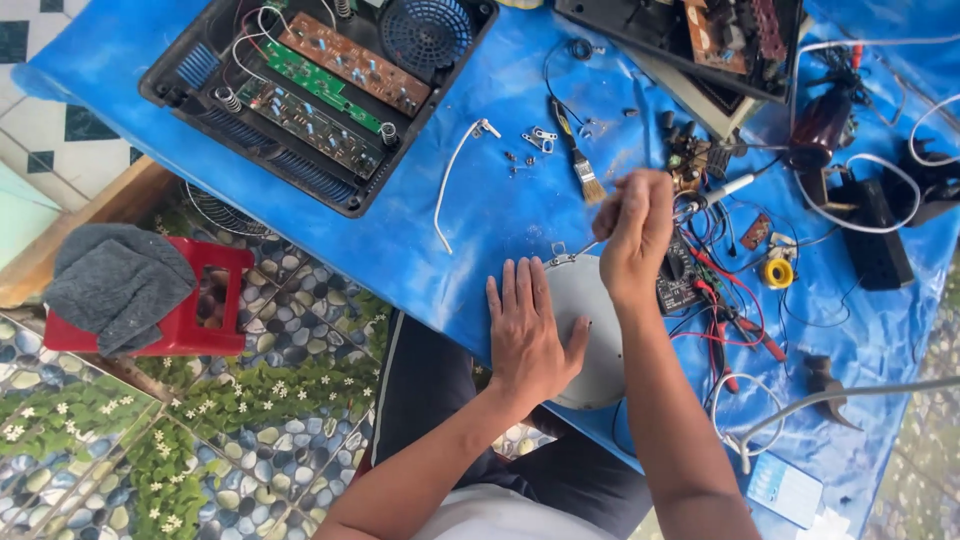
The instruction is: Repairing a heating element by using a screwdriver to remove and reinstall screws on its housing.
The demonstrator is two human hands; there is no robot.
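Observation:
My left hand lies flat, fingers spread, on a round grey metal disc at the near edge of a blue-covered table. My right hand is closed around a thin tool whose tip touches the disc's far rim near a small tab. Just right of that hand sits a black multimeter with red and black leads.
An opened black appliance case with circuit boards and a fan lies far left. A paintbrush, white wire, small screws, solder roll, pliers and power strip crowd the table. A red stool stands on the floor.

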